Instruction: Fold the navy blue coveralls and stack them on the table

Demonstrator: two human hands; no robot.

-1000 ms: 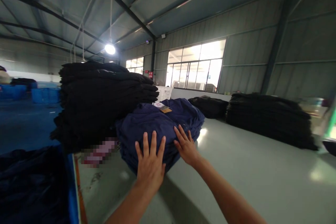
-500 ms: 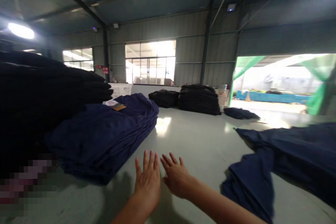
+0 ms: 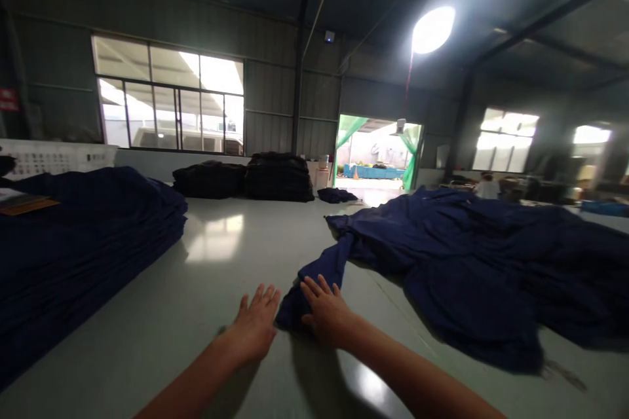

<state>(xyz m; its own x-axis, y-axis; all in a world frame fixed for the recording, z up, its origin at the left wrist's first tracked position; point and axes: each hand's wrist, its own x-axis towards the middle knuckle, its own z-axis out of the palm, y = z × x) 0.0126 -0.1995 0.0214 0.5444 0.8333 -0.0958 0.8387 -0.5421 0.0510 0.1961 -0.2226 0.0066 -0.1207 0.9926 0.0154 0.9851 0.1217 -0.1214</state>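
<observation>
A navy blue garment (image 3: 472, 249) lies spread over the right side of a pale, shiny table (image 3: 221, 314), one sleeve-like end stretching toward the middle. My right hand (image 3: 325, 309) is over that end with its fingers extended; whether it presses on the cloth I cannot tell. Just left of the cloth, my left hand (image 3: 255, 324) is held above the table, fingers stretched out and holding nothing. At the left edge stands a stack of folded navy garments (image 3: 93, 236), with a card (image 3: 27, 203) on top.
Piles of black folded cloth (image 3: 279, 177) stand along the table's far side. Near them lies a small dark blue bundle (image 3: 337, 195). A bright lamp (image 3: 433, 30) hangs overhead, and a doorway with green curtains (image 3: 410, 150) opens in the back wall. A person (image 3: 487, 187) is far off at right.
My view has swung to the right, bringing the spread garment nearer the middle. My right hand, earlier over bare table, is now over the garment's end. Both hands remain open.
</observation>
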